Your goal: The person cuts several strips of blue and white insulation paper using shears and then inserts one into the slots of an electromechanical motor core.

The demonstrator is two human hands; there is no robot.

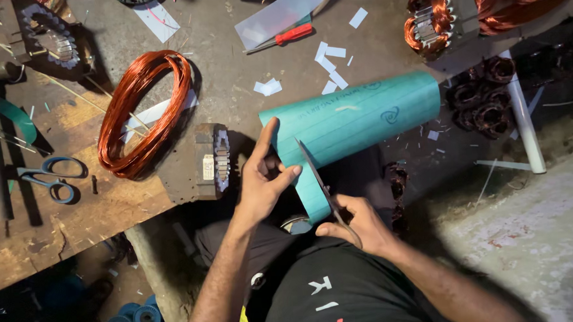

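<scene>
My left hand (261,181) pinches the teal sheet (355,116) just beside the cut; my right hand (360,225) grips scissors (323,185) biting its edge. I'd keep the sheet taut and the blades square.

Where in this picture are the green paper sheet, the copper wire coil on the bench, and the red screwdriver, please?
green paper sheet (362,112), head view, on the middle of its curled surface.
copper wire coil (119,133), head view, on its left strand bundle.
red screwdriver (294,33), head view, on its handle.
</scene>
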